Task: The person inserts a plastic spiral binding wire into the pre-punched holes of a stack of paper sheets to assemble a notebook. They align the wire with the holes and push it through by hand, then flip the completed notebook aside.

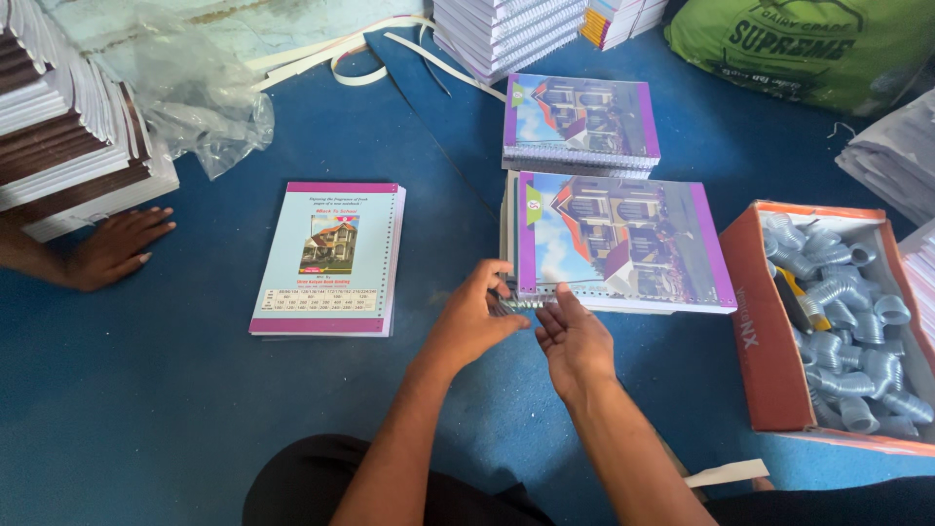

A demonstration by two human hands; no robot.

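Fingers [502, 292] of your left hand [474, 319] pinch a springy, light wire coil [519, 304] at the notebook [621, 244] edge. Your right hand [573, 336] cups it loosely; grip its ends gently.

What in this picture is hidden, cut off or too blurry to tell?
- Spiral wire: mostly hidden by the left hand and right hand, head view.
- Notebook: near edge behind the fingers.
- Box of coils: cut off at the right edge.
- Co-worker's hand: arm cut off at the left edge.
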